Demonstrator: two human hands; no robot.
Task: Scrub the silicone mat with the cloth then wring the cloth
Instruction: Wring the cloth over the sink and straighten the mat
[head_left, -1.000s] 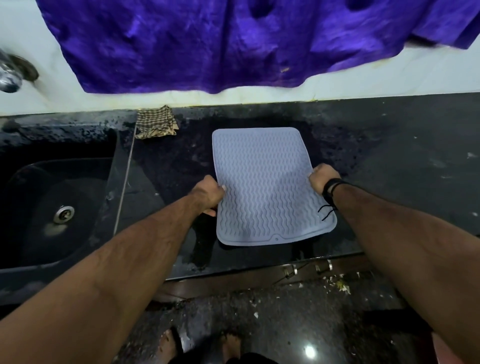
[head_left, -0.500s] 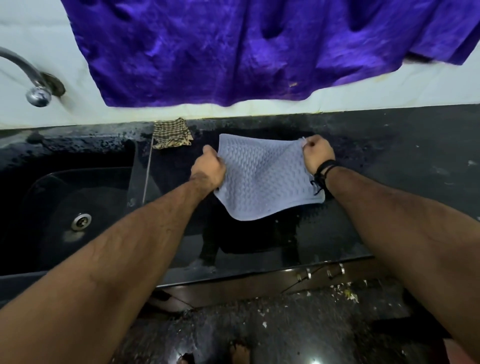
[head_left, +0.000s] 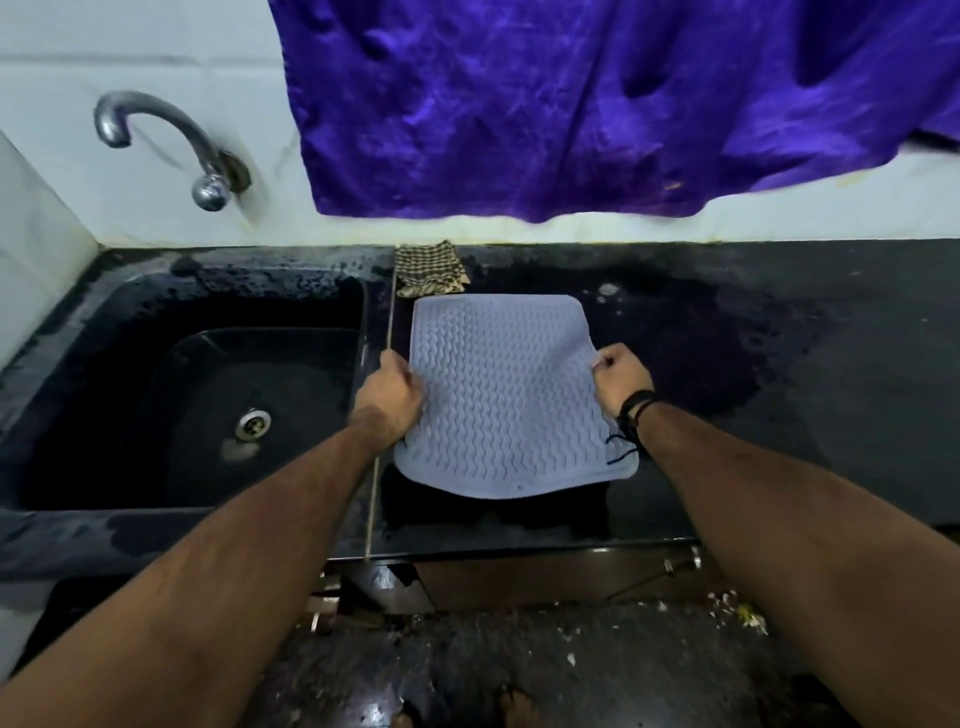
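The silicone mat (head_left: 501, 395), pale grey with a wavy ribbed face, is taken as the landmark. Nearest the camera, its rounded near edge is seen raised off the dark countertop (head_left: 831, 415), with a shadow under it. At its left edge it is gripped by the left hand (head_left: 390, 397), fingers curled round the rim; at its right edge it is pinched by the right hand (head_left: 621, 376), fingers closed tight on the rim, a black band being worn at that wrist. Left of the mat a dark sink (head_left: 197, 395) is set. Just beyond the mat's far left corner the checked cloth (head_left: 430, 268) is laid bunched. Farther back a purple fabric (head_left: 597, 104) is hung, and a tap (head_left: 171, 145) is fixed above the sink.
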